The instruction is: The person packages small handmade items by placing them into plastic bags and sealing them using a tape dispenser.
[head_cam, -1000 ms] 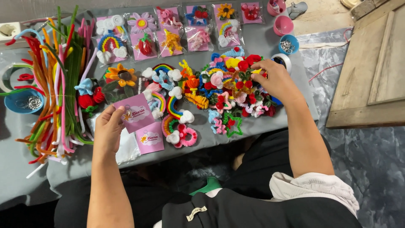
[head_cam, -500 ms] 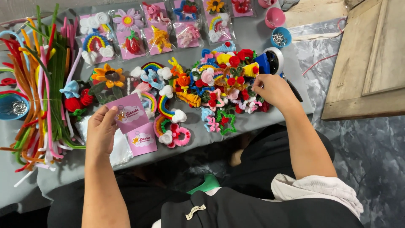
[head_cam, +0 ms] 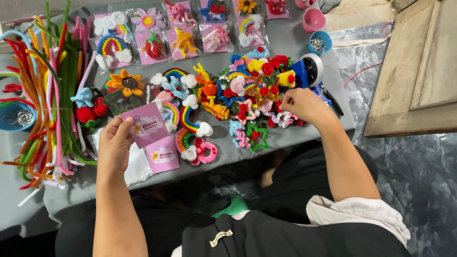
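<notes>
While the left hand [head_cam: 114,147] pinched a small pink printed backing card [head_cam: 145,124] by its lower edge, thumb on top and fingers beneath, the right hand [head_cam: 304,105] reached into a heaped pile of multicoloured pipe-cleaner flowers and stars [head_cam: 254,90] on the grey-covered tabletop [head_cam: 281,38]. Its fingers were curled shut among the red and pink pieces at the pile's near edge; whether they had closed on one piece could not be told.

A clean pick here would likely call for lifting a single figure straight up, so that its wire stems did not snag neighbours, while the card was kept flat and unbent.

A second pink card [head_cam: 163,156] lay on the tabletop just below the held one, making two loose cards. Two rainbow-and-cloud pipe-cleaner figures [head_cam: 188,119] sat beside them, with one orange pipe-cleaner sunflower [head_cam: 125,82] further left. Along the far edge were about nine clear packets with pink card backs [head_cam: 147,28], each holding one finished figure. A thick bundle of straight pipe cleaners in green, pink, orange and red [head_cam: 52,90] ran down the left side, too many to count. One blue tape dispenser [head_cam: 309,71] stood just beyond the right hand, and two blue bowls of metal rings [head_cam: 320,43] were visible, one at each side.
</notes>
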